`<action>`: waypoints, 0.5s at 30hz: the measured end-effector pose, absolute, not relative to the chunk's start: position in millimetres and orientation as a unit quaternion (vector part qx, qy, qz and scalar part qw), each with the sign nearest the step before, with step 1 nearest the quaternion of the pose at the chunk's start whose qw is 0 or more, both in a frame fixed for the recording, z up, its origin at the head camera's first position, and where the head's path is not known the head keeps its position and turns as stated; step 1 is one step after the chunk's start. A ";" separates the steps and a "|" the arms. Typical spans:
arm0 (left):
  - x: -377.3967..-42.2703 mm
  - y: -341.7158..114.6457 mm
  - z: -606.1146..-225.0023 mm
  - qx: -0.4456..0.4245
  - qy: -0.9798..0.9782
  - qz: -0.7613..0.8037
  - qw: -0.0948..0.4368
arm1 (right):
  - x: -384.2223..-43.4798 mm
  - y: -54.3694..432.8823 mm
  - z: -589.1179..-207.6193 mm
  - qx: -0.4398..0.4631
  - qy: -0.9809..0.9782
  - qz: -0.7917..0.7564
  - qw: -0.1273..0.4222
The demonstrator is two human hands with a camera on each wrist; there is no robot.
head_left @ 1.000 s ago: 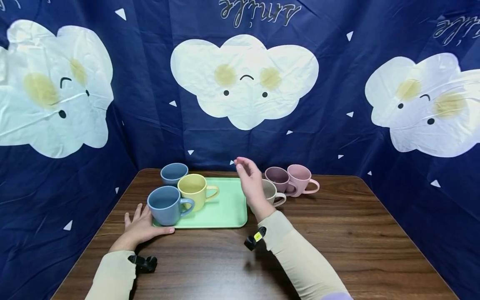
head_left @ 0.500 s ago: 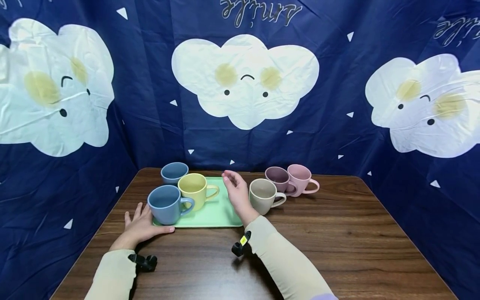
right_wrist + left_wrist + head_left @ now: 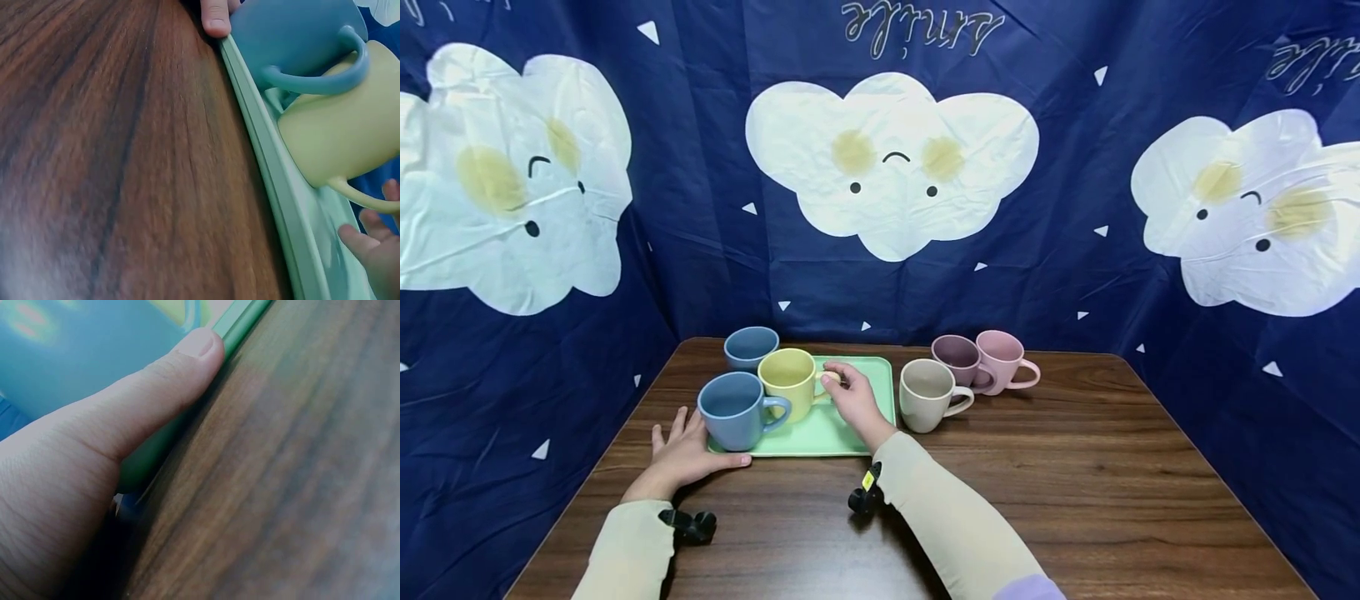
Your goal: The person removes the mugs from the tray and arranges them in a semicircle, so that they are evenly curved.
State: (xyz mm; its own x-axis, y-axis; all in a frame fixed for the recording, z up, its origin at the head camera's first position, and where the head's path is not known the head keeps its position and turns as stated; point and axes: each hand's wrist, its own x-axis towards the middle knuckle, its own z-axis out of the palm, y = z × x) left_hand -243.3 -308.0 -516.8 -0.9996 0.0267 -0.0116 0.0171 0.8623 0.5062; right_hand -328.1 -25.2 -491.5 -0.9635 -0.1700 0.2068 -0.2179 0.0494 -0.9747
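My left hand (image 3: 681, 454) rests at the tray's front left corner, fingers spread, its straight thumb (image 3: 169, 378) along the green tray's rim (image 3: 240, 325). Right beside it stands a blue mug (image 3: 730, 421) on the tray (image 3: 827, 433). Behind that is a yellow mug (image 3: 788, 383), its handle (image 3: 369, 201) pointing right. My right hand (image 3: 853, 404) is at this handle; in the right wrist view the thumb (image 3: 357, 240) is apart from it and the fingers are loosely bent near it. A second blue mug (image 3: 751, 346) stands at the back left, partly hidden.
Right of the tray stands a beige mug (image 3: 925, 400). Behind it are a dark purple mug (image 3: 953, 357) and a pink mug (image 3: 1000, 362). The brown wooden table (image 3: 1075, 483) ends at a blue cloud-print curtain (image 3: 880, 292).
My right hand has moved left and down, from in front of the beige mug, over the tray, to the yellow mug's handle. My left hand and the mugs have stayed in place.
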 end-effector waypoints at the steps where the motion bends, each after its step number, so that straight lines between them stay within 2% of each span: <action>1: -243.5 -308.0 -517.3 0.011 0.965 0.262 0.010 | -325.3 -25.9 -489.3 0.131 -0.716 0.685 0.008; 7: -243.8 -309.0 -520.5 0.012 0.963 0.268 0.015 | -303.5 -28.4 -467.6 0.121 -0.673 0.730 -0.012; 15: -244.9 -308.7 -520.1 0.013 0.963 0.270 0.007 | -317.9 -36.5 -480.2 0.092 -0.655 0.750 -0.006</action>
State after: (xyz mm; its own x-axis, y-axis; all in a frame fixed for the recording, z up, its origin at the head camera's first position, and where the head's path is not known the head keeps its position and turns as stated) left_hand -244.9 -308.7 -520.1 -0.9996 0.0288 -0.0070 0.0209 0.8536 0.5205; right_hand -317.9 -36.5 -480.2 -0.9829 -0.1291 0.1310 -0.1122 -0.1430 -0.9833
